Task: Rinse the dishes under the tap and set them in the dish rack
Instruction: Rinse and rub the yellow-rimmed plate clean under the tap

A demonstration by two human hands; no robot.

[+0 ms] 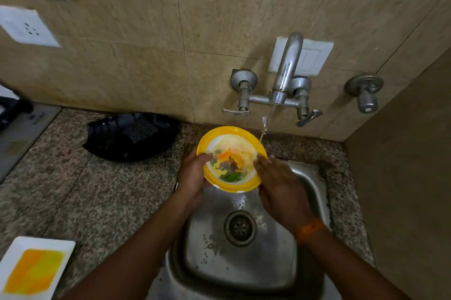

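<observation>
So the person has a round yellow-rimmed plate [231,159] held up over the far edge of the sink [307,177], tipped so its face points back toward them. The left hand [194,176] grips the plate's left rim, thumb hooked over onto the printed face and fingers behind. The right hand [278,185] isn't really holding anything: its fingers are fairly straight, with the tips resting on the right side of the plate's face, probably rubbing it clean.

The tap [285,72] is running, and the thin stream [264,128] comes down on the plate's far-right rim, right by those right fingertips. So the water only catches one edge; the smeary orange patch in the middle sits to the left of the stream. My guess is the plate needs to shift right or turn so the rest passes under the water.

The key bit for the next step: the black dish rack [131,137] sits on the counter [73,190] to the far left of the sink, well apart from the plate. The left hand is nearer to it and already has the real grip, so it looks like the natural one to carry the plate over.

Another dish, a square white plate with yellow in the middle [36,268], waits on the near-left counter.
</observation>
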